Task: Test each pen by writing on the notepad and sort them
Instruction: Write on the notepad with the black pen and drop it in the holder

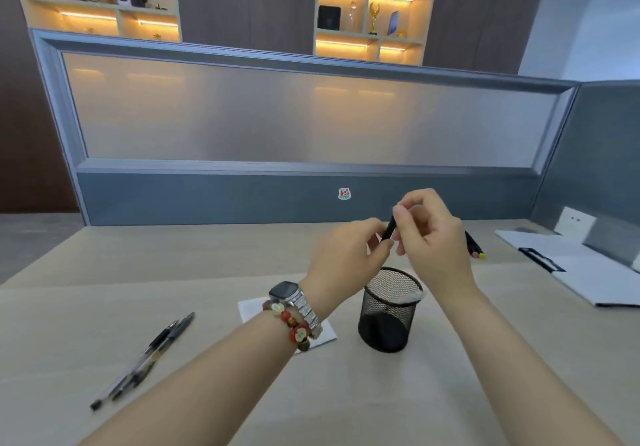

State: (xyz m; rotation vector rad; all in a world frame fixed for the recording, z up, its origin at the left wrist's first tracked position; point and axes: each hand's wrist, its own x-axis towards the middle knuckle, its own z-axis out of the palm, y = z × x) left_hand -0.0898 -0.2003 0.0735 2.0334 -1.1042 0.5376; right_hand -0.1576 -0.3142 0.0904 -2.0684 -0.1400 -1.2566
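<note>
Both my hands hold one black pen (pixel 389 228) in the air above the black mesh pen cup (pixel 388 310). My left hand (pixel 343 258) pinches its lower end and my right hand (pixel 427 234) grips its upper end. The small white notepad (pixel 249 309) lies on the desk, mostly hidden under my left wrist. Several black pens (pixel 145 359) lie together on the desk at the left. Another dark pen with a yellow tip (pixel 475 246) lies behind my right hand.
A light wooden desk (pixel 173 262) is bounded by a grey partition (pixel 277 200) at the back and right. An open white folder with a black clip (pixel 571 265) lies at the far right. Lit shelves stand beyond the partition.
</note>
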